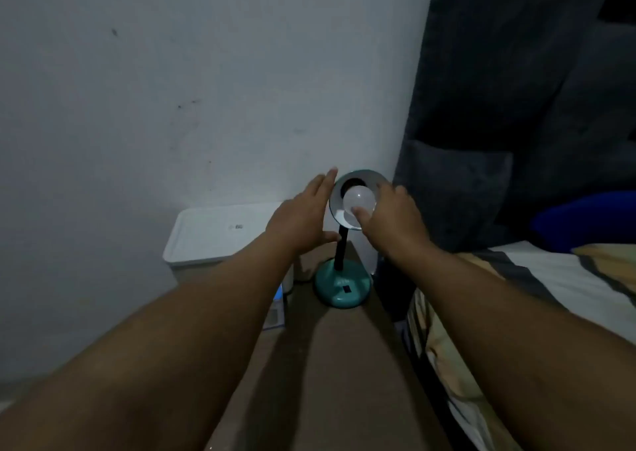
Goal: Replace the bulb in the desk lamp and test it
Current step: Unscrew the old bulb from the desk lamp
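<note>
A teal desk lamp stands on a brown surface, its round base (343,287) carrying a dark switch and a black neck rising to a shade (368,177) tilted toward me. A white round bulb (358,198) sits in the mouth of the shade, unlit. My right hand (392,214) grips the bulb, thumb on its lower front and fingers around its right side. My left hand (304,216) is flat and open against the shade's left rim, fingers extended upward. Whether the bulb's base is seated in the socket is hidden.
A white lidded box (220,235) stands left of the lamp against the grey wall. A bed with patterned sheets (537,299) and a blue pillow (585,221) lies on the right, under a dark padded headboard (499,113). The brown surface (330,381) extends toward me.
</note>
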